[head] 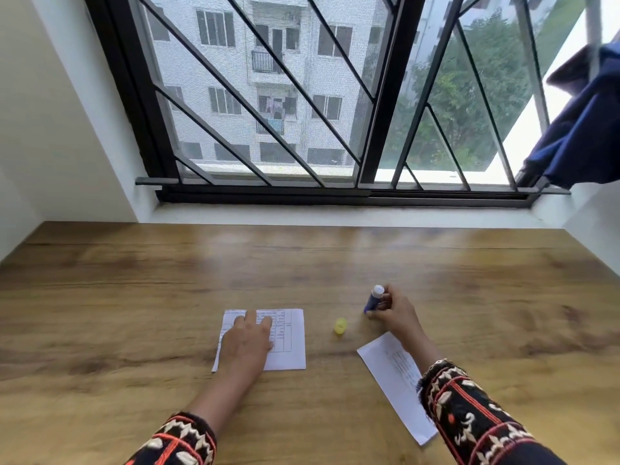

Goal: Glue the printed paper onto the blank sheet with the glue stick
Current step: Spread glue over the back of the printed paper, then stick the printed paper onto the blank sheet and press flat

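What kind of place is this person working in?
Probably a home, upstairs: a brown wooden desk sits under a black barred window facing a pale apartment block; dark blue cloth hangs at its right.

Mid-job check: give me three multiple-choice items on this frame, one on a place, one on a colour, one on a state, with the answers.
1. Where is the loose cap? A) on the table between the printed paper and the second sheet B) on the glue stick C) on the windowsill
2. What colour is the cap? A) red B) yellow C) black
3. What is the right hand doing? A) lying flat on paper B) gripping the glue stick C) hanging off the table
Answers: 1 A, it lies on bare wood right of the paper the left hand presses; 2 B, it is plainly yellow; 3 B, its fingers curl round the blue barrel.
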Action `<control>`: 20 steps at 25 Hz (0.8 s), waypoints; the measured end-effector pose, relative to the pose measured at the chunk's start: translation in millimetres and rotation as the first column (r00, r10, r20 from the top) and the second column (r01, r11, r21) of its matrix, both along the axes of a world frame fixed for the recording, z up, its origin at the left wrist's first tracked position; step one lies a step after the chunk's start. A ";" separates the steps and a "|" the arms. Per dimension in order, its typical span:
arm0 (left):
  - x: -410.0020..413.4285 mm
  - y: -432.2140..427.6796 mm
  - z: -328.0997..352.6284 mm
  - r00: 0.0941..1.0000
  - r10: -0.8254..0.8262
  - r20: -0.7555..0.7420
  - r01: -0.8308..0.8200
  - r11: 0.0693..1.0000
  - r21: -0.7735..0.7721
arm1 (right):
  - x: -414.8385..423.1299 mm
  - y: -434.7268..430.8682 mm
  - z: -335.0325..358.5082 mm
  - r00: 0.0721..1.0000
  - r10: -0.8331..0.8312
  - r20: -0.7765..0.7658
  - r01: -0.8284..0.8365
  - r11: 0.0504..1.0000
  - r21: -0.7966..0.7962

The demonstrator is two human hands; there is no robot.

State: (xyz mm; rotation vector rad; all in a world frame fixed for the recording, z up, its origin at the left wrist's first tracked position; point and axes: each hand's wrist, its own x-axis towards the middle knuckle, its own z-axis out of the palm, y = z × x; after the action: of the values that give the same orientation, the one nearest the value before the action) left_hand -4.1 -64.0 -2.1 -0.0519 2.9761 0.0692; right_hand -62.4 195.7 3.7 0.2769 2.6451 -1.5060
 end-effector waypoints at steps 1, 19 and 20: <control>0.2 0.1 0.6 1.000 -0.002 -0.005 0.002 1.000 0.001 | 1.3 1.9 2.5 1.000 -0.012 0.004 0.012 0.999 -0.030; 4.0 1.0 7.3 1.000 -0.007 -0.023 0.007 1.000 0.016 | 65.9 58.2 0.9 0.976 -0.003 0.217 -0.131 0.789 0.600; 4.5 1.3 7.8 1.000 -0.003 -0.025 0.004 1.000 0.019 | 64.1 57.2 1.7 0.971 -0.001 0.239 -0.148 0.782 0.605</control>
State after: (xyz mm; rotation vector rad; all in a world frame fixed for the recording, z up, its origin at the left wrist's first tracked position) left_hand 0.4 -62.8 5.7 -0.0440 3.0002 0.0984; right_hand 1.7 252.9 5.4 0.3520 2.8223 -0.4832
